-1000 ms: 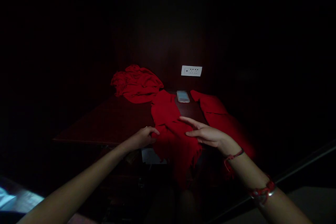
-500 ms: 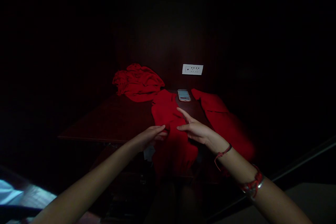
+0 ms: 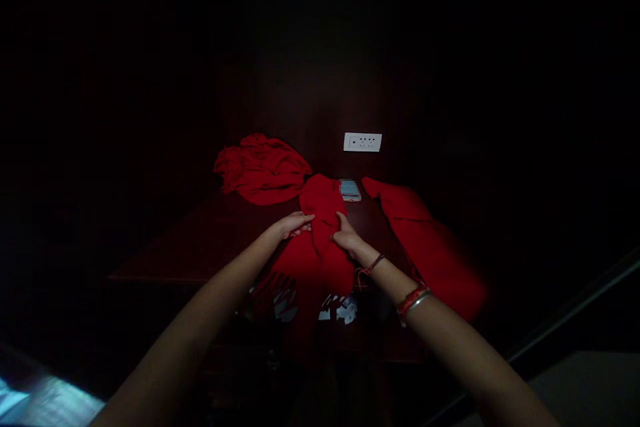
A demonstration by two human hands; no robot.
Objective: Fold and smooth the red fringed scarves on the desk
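A red fringed scarf (image 3: 320, 250) lies across a dark wooden table (image 3: 210, 240) and hangs over its near edge. My left hand (image 3: 293, 223) grips the scarf's left side, fingers closed on the cloth. My right hand (image 3: 345, 235) is closed on the scarf's right side, with red threads and a bangle on that wrist. The two hands sit close together on the fabric near the middle of the table.
A crumpled red cloth (image 3: 263, 168) lies at the table's back left. Another red cloth (image 3: 425, 237) drapes off the right side. A phone (image 3: 349, 189) rests behind the scarf, below a white wall socket (image 3: 363, 142). The room is very dark.
Both hands moved forward over the table and closed on the scarf, pushing its near part up and away; the right hand's fingers, stretched out before, are now closed.
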